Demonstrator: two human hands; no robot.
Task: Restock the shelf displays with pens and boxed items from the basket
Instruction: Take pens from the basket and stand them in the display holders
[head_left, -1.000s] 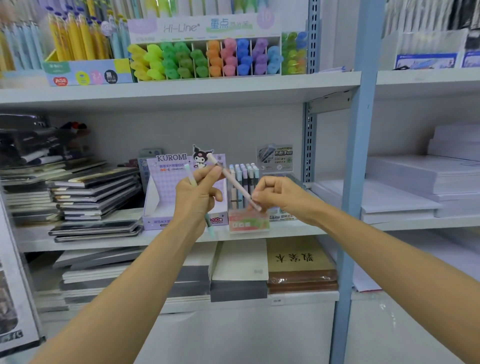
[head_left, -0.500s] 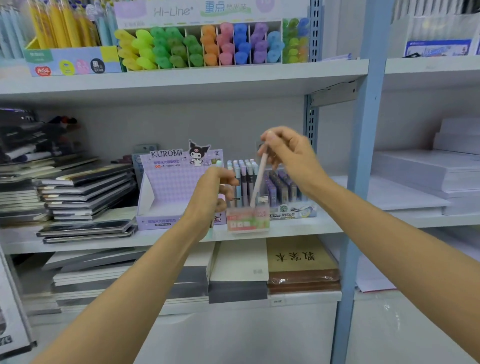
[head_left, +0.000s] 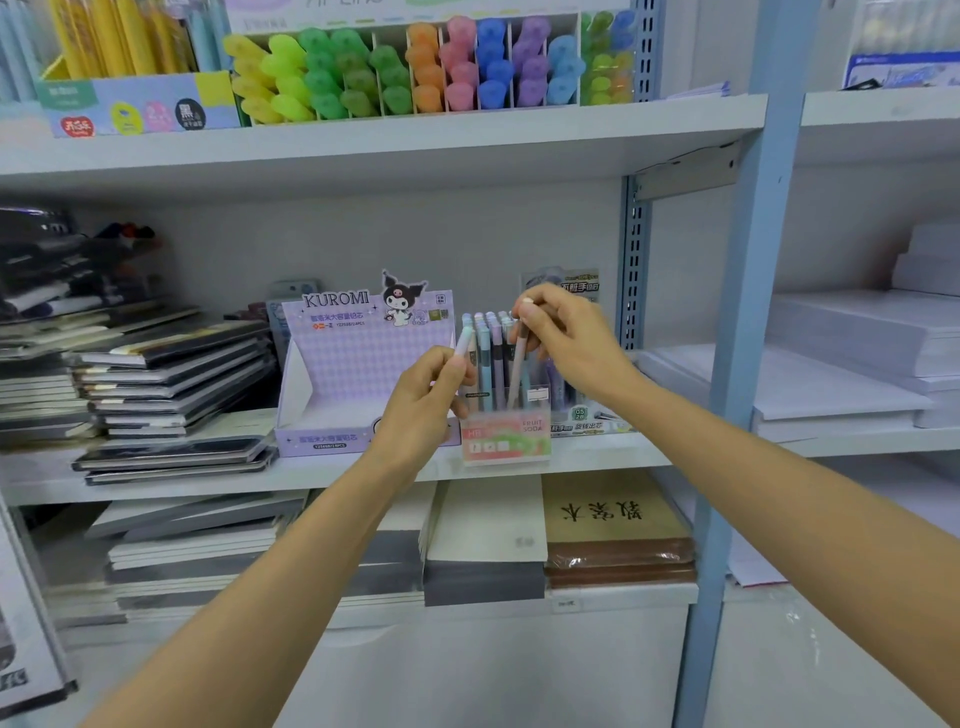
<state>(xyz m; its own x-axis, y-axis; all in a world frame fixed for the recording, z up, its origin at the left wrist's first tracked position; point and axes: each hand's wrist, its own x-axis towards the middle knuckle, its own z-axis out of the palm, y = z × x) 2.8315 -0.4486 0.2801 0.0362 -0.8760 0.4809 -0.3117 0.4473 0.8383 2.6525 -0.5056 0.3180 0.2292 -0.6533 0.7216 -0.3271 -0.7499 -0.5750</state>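
Here, at a stationery rack, a person's right hand (head_left: 569, 345) pinches the top of a pinkish pen (head_left: 516, 371), held nearly upright with its lower end inside the clear pen holder (head_left: 506, 441) on the middle shelf (head_left: 597, 460), among other pens (head_left: 485, 353) standing there. The left hand (head_left: 423, 402), just beside the holder, grips a second pale pen (head_left: 464, 340) in curled fingers, in front of the purple Kuromi display box (head_left: 343, 374). Highlighters (head_left: 415, 67) fill the shelf above; stacked notebooks (head_left: 171, 384) lie to the left.
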